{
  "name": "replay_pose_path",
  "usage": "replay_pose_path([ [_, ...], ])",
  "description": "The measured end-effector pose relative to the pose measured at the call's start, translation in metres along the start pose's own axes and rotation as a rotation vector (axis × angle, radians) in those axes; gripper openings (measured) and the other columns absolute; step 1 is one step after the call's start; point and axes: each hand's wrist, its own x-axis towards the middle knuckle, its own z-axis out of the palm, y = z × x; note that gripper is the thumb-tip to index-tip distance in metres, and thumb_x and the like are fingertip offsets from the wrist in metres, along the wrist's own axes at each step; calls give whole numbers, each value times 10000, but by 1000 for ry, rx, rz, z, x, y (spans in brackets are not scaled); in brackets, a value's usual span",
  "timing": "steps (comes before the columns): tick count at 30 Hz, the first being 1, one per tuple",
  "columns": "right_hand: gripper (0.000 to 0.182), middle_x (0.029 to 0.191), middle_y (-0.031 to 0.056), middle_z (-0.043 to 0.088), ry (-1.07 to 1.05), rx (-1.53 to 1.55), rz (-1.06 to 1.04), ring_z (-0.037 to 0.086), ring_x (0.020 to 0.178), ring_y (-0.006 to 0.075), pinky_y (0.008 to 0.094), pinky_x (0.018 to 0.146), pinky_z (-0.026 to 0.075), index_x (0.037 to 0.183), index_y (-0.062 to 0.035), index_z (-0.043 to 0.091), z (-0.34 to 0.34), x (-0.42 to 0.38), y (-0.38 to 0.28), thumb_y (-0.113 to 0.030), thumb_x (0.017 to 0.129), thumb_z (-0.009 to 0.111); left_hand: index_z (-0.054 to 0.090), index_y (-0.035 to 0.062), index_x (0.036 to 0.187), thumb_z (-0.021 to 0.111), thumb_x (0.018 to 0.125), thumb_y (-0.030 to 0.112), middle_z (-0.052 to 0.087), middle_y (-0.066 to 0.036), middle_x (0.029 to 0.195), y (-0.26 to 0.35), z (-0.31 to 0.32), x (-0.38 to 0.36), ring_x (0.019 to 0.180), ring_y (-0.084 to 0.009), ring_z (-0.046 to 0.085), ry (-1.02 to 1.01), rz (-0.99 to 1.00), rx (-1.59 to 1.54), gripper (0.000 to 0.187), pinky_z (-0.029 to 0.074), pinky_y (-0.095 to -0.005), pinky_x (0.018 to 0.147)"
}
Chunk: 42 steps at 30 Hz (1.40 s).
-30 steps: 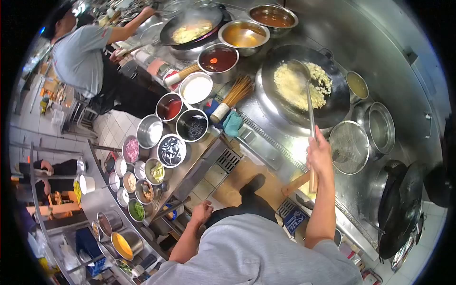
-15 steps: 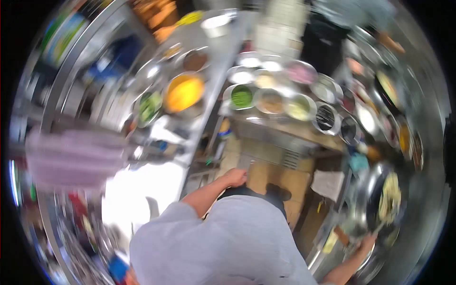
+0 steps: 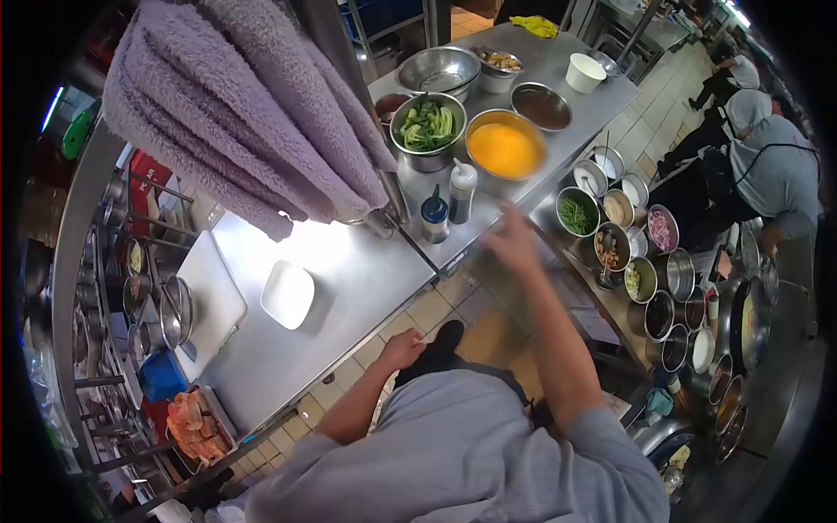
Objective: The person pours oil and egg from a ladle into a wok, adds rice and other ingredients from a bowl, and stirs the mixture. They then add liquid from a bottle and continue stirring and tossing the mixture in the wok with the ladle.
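The right hand was stretched out over the edge of the steel table, blurred, fingers loosely spread and gripping nothing, just below the bowl of yellow liquid that sat at about one o'clock from it. At ten o'clock from that hand stood two squeeze bottles, touching nothing else. The left hand hung near the waist, curled loosely with nothing in it. A bowl of green leaves stood just beside the yellow bowl at its nine o'clock. A white rectangular dish lay on the table at ten o'clock from the left hand. A purple towel hung over the table's upper left. Small tubs of ingredients lined the shelf at three o'clock from the right hand.
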Motion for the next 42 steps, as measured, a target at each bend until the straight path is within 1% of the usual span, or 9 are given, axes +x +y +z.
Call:
replay_pose_path([
  [12, 551, 1143, 158, 760, 67, 257, 133, 727, 1040, 231, 379, 937, 551, 1240, -11, 650, -6, 3, -9, -179, 779, 900, 688, 102, 1126, 676, 955, 346, 772, -142, 995, -46, 19, -35, 969, -325, 748, 76, -85, -4, 298, 573, -425, 884],
  [16, 629, 1180, 149, 725, 356, 515, 98, 686, 1094, 231, 389, 971, 534, 1289, -1, 619, -120, -125, 25, -278, 801, 902, 707, 79, 1045, 629, 958, 330, 749, -179, 998, -40, 25, 22, 1015, -367, 716, -33, 105, 167, 276, 556, -458, 909],
  [21, 642, 1206, 155, 705, 874, 108, 351, 667, 1125, 242, 407, 985, 520, 1311, 2, 604, -281, -369, 47, -329, 832, 875, 729, 30, 913, 514, 944, 312, 732, -196, 964, -19, 43, 83, 961, -428, 680, -367, 567, 669, 356, 532, -515, 827],
  [22, 634, 1202, 155, 706, 986, 67, 395, 670, 1119, 251, 410, 986, 518, 1311, -1, 606, -303, -420, 38, -337, 840, 866, 740, 24, 937, 509, 949, 342, 747, -196, 963, -1, 46, 82, 911, -444, 689, -406, 293, 445, 393, 539, -500, 800],
  [27, 710, 1212, 267, 712, 1324, -522, 774, 690, 1135, 424, 463, 974, 525, 1366, -10, 590, -383, -622, -13, -429, 839, 812, 714, 8, 908, 584, 982, 298, 718, -145, 802, 43, 85, 138, 765, -259, 684, -608, 629, 480, 326, 549, -411, 722],
  [30, 703, 1165, 261, 732, 1238, -620, 1249, 699, 1094, 450, 507, 936, 542, 1310, -18, 614, -418, -703, -26, -483, 809, 776, 696, 31, 945, 623, 979, 216, 673, -69, 781, 90, 119, 169, 708, -174, 638, -741, 663, 406, 202, 511, -330, 637],
  [32, 612, 1172, 251, 737, 1108, -671, 1540, 711, 1097, 419, 515, 944, 549, 1219, -29, 661, -440, -737, -19, -457, 791, 750, 675, 34, 1002, 649, 975, 177, 656, -43, 789, 130, 146, 178, 690, -132, 609, -756, 363, 273, 148, 479, -282, 604],
  [33, 619, 1186, 243, 734, 1040, -665, 1600, 707, 1113, 407, 505, 950, 548, 1227, -31, 664, -449, -750, -14, -452, 782, 754, 662, 29, 1038, 663, 973, 163, 654, -41, 794, 153, 159, 178, 688, -116, 597, -715, 97, 153, 149, 464, -264, 597],
  [42, 589, 1262, 225, 722, 937, -616, 1745, 695, 1177, 384, 476, 991, 550, 1249, -26, 695, -498, -744, 1, -380, 780, 736, 650, 40, 1090, 673, 966, 158, 659, -33, 808, 184, 191, 156, 690, -125, 598, -618, 215, 161, 172, 477, -275, 611],
])
